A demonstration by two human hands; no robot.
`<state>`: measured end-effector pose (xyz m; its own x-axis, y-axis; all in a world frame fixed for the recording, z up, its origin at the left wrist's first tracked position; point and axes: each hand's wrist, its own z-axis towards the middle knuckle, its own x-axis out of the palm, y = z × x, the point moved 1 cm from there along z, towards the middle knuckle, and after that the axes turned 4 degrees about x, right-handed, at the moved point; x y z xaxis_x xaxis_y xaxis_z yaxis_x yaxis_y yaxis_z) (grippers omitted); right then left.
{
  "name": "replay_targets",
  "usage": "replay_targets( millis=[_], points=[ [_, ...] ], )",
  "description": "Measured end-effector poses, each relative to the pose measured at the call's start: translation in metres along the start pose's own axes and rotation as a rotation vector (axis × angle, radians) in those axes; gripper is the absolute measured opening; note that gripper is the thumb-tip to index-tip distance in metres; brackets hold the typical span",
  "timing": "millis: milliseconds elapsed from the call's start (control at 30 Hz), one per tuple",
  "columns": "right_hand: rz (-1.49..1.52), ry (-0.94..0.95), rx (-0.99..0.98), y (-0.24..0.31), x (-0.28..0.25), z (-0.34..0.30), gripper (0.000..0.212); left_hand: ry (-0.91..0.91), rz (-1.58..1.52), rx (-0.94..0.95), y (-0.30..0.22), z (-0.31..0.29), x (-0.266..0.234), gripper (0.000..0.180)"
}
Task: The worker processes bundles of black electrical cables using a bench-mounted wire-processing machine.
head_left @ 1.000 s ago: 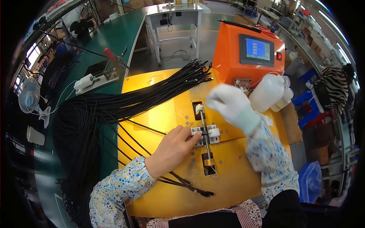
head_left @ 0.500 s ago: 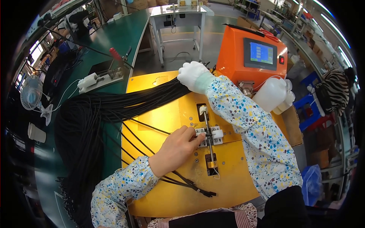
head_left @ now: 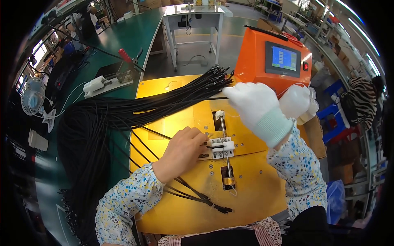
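Observation:
My bare left hand point(head_left: 183, 152) is beside the white block fixture point(head_left: 223, 148), its fingers curled around a black cable. That cable's short end point(head_left: 215, 146) projects from my fingers over the fixture. My white-gloved right hand point(head_left: 255, 107) is closed at the right end of a single black cable point(head_left: 215, 98), just below the main bundle; the fingertips partly hide the grip. The thick bundle of black cables point(head_left: 176, 97) crosses the yellow plate point(head_left: 250, 192), its ends fanned near the orange machine. A thin metal rod point(head_left: 228, 160) runs through the fixture between two dark slots.
The orange machine point(head_left: 256, 53) with a lit screen point(head_left: 283, 57) stands at the back right, beside white plastic bottles point(head_left: 295, 100). Several separate cables point(head_left: 201, 196) lie near my left forearm. A toggle clamp point(head_left: 123, 76), small fan point(head_left: 33, 98) and paper cup point(head_left: 38, 140) are left.
My right hand has left the top of the bundle and come right and nearer, drawing out one cable end. My left hand has shifted slightly left, off the rod.

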<state>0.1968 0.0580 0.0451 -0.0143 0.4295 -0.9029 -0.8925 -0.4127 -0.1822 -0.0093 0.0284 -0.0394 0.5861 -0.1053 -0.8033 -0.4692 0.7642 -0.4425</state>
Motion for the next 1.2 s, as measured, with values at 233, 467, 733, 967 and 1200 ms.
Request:
replay_targets(
  millis=[233,467,733,967,1200],
  points=[
    [0.344,-0.07,0.173,-0.003,0.006,-0.033,0.012,0.203,0.177,0.064,-0.016,0.006,-0.02,0.012],
    [0.849,0.189,0.124,0.035,0.0,-0.073,0.012,-0.057,0.048,0.013,-0.06,0.008,-0.048,0.02],
    [0.844,0.217,0.119,0.041,0.014,-0.082,0.015,-0.042,-0.341,-0.034,-0.037,-0.002,-0.005,0.008],
    [0.836,0.189,0.124,0.042,0.019,-0.082,0.014,-0.117,-0.348,-0.044,-0.035,-0.003,0.005,0.012],
    [0.761,0.171,0.231,0.021,0.027,-0.082,0.005,-0.015,0.012,0.109,-0.028,-0.004,0.007,0.036]
  ],
)
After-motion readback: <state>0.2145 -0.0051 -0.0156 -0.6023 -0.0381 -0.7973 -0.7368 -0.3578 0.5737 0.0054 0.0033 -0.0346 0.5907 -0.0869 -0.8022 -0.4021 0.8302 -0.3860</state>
